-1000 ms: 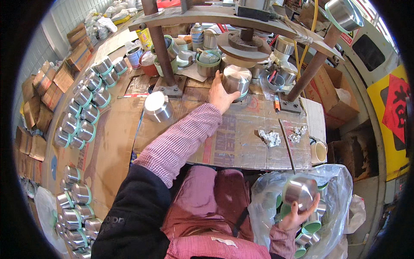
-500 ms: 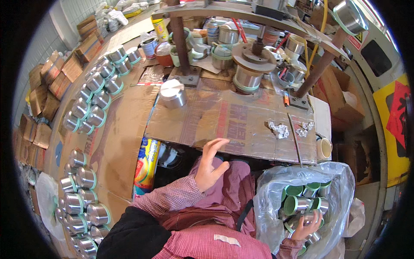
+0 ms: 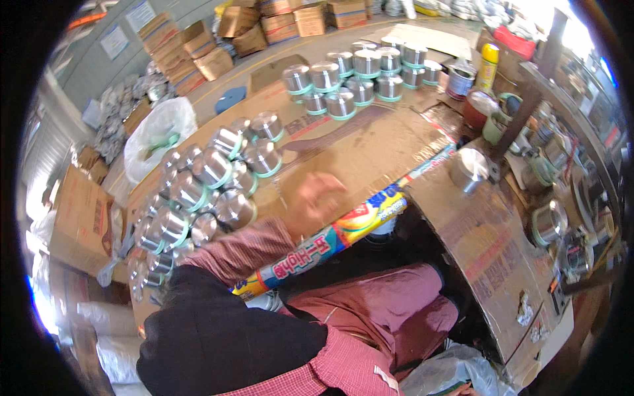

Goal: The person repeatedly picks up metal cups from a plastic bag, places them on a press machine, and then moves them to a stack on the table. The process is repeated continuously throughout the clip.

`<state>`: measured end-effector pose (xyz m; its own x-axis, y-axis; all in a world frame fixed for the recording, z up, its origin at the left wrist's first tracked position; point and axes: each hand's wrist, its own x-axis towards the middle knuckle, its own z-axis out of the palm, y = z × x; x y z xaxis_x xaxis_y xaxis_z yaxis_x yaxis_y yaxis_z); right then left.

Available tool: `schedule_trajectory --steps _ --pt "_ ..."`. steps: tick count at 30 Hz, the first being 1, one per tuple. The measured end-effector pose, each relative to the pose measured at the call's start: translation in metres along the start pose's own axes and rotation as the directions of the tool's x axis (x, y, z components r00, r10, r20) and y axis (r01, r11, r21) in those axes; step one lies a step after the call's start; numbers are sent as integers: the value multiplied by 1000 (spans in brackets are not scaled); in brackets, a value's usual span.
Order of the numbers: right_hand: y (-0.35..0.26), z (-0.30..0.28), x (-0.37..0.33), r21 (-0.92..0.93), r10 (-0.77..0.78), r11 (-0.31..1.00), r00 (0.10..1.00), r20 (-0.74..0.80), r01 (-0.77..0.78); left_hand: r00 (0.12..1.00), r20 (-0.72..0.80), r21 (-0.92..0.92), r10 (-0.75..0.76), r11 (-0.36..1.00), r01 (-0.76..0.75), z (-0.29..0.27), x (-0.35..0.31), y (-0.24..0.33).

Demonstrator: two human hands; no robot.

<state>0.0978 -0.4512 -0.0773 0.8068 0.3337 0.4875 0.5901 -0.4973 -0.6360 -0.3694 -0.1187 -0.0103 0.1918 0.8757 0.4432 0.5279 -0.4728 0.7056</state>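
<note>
My left hand (image 3: pixel 317 203) is over the cardboard-covered table, beside its colourful printed front edge. Motion smears its fingers, so their pose is unclear, and nothing shows plainly in them. Nearest to it is a cluster of shiny steel cups (image 3: pixel 212 169) with pale green rims, resting rim down, some stacked on others. Farther back stands a second group of the same cups (image 3: pixel 326 77). On the lower cardboard surface to the right sits a single steel piece (image 3: pixel 469 167). A clear plastic bag (image 3: pixel 452 373) shows at the lower edge; my right hand cannot be made out.
A press frame with an upright post (image 3: pixel 528 109) rises at the right, with tins and pots around it. Crumpled foil (image 3: pixel 524 309) lies on the cardboard (image 3: pixel 475 231). Cartons (image 3: pixel 284 30) stand along the far wall. A white plastic bag (image 3: pixel 158 135) is beyond the cups.
The view has swung left. My left hand has moved from above my lap to over the left table. My right hand, formerly among cups in the plastic bag, has left the view.
</note>
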Motion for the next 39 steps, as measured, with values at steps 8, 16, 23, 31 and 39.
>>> schedule_trajectory --steps 8,16,23,31,39 --pt "-33 51 29 424 -250 897 935 252 126 788 -390 644 -477 470 604 -292 55 -184" --pt "-91 61 17 436 -340 877 904 261 204 618 -41 676 -785 434 596 -372 66 -308" --pt "-97 53 31 399 -327 891 917 230 217 901 -386 856 -197 287 430 -276 112 -144" --pt "-144 97 76 531 -427 812 866 261 241 850 434 408 298 776 -480 29 154 66" --pt "-161 174 148 600 -235 795 957 173 87 685 581 33 439 829 -559 189 151 106"
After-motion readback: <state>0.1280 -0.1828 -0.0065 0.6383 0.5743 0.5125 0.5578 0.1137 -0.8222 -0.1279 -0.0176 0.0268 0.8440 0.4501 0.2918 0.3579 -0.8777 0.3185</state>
